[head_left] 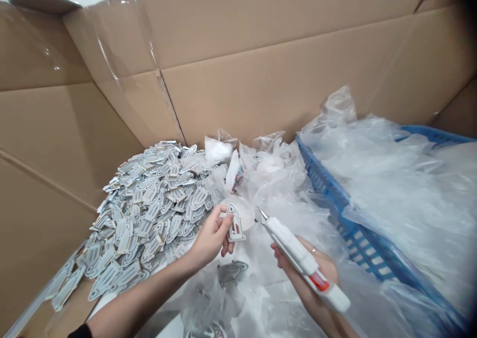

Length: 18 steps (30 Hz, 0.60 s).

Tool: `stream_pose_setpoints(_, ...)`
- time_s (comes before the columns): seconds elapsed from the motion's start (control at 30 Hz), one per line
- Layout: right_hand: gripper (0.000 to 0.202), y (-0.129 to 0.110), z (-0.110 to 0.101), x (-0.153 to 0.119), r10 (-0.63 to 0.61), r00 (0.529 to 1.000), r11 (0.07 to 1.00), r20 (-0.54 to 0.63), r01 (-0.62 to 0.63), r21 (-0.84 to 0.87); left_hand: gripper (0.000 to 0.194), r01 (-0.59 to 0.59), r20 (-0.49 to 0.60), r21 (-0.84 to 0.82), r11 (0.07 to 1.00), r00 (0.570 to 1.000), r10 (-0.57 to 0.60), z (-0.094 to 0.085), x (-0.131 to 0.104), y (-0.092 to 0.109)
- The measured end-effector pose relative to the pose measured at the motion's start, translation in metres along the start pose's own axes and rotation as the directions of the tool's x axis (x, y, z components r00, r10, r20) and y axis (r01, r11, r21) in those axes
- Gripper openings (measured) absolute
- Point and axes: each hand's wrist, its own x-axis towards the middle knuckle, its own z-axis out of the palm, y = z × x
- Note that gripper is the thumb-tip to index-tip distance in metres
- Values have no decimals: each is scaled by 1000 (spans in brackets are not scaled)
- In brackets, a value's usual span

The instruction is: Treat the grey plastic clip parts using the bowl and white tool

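Observation:
My left hand [214, 231] pinches a small pale grey plastic piece [235, 224], flat, slotted and pointed at its upper end. In my right hand [316, 266] is a white electric screwdriver [292, 248] with a red-orange patch on its body. Its thin metal tip points up and left, to the right of the grey piece and apart from it. Behind my left hand, a round whitish disc [244, 213] lies among the plastic. Below that hand rests another grey piece [233, 271], partly covered by clear bag film.
A large heap of similar grey pieces [149, 213] fills the left side. Clear plastic bags [276, 179] lie across the middle. On the right stands a blue basket [346, 218] piled with clear bags. Tall cardboard walls [261, 79] enclose the back and left.

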Motion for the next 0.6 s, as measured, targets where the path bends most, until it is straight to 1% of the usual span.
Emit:
stream_pose_setpoints(0.07, 30, -2, 5, -2, -40, 999, 999, 9, 40, 18, 45, 32, 11, -91, 995, 999, -31, 3, 3, 1)
stream_pose_setpoints(0.1, 30, -2, 7, -2, -64, 998, 998, 15, 64, 20, 45, 39, 6, -92, 995, 999, -39, 3, 4, 2)
stream_pose_setpoints(0.13, 31, -2, 8, -2, -87, 996, 996, 18, 87, 14, 43, 32, 4, -57, 998, 999, -32, 1, 3, 4)
stream_pose_setpoints(0.17, 31, -1, 8, -2, -105, 994, 994, 20, 105, 3, 39, 12, 19, 21, 1000, 1000, -13, -2, 2, 7)
stream_pose_setpoints(0.2, 31, 1, 7, -1, -120, 993, 993, 22, 120, -10, 34, -16, 49, 134, 991, 999, 10, -5, 0, 9)
stream_pose_setpoints(0.23, 30, 3, 6, 0, -133, 991, 991, 28, 133, -22, 28, -47, 99, 265, 963, 995, 22, -10, -2, 10)
stream_pose_setpoints(0.3, 27, 7, 2, 2, -149, 987, 987, 60, 152, -51, 20, -97, 217, 481, 871, 976, -11, -17, -6, 9)
stream_pose_setpoints(0.33, 25, 10, 0, 3, -154, 985, 984, 84, 160, -72, 18, -103, 255, 546, 831, 966, -48, -21, -8, 6)
stream_pose_setpoints(0.37, 23, 11, -2, 3, -158, 981, 981, 108, 169, -95, 17, -102, 270, 590, 801, 960, -77, -23, -9, 1)
stream_pose_setpoints(0.4, 23, 13, -4, 4, -164, 978, 977, 130, 179, -115, 15, -111, 272, 622, 775, 959, -81, -24, -10, -6)
stream_pose_setpoints(0.43, 23, 14, -6, 4, -170, 975, 973, 147, 189, -130, 13, -140, 272, 654, 744, 961, -59, -25, -11, -13)
stream_pose_setpoints(0.47, 23, 14, -7, 4, -177, 971, 970, 160, 199, -136, 12, -183, 266, 695, 696, 964, -12, -24, -13, -20)
stream_pose_setpoints(0.5, 23, 14, -7, 3, -186, 968, 969, 171, 209, -132, 10, -230, 259, 746, 625, 965, 45, -24, -14, -26)
stream_pose_setpoints(0.57, 21, 14, -8, 2, -198, 963, 968, 182, 221, -115, 10, -291, 255, 848, 443, 957, 140, -22, -17, -33)
stream_pose_setpoints(0.6, 20, 13, -8, 2, -198, 963, 969, 184, 220, -111, 12, -297, 252, 888, 352, 953, 168, -21, -19, -33)
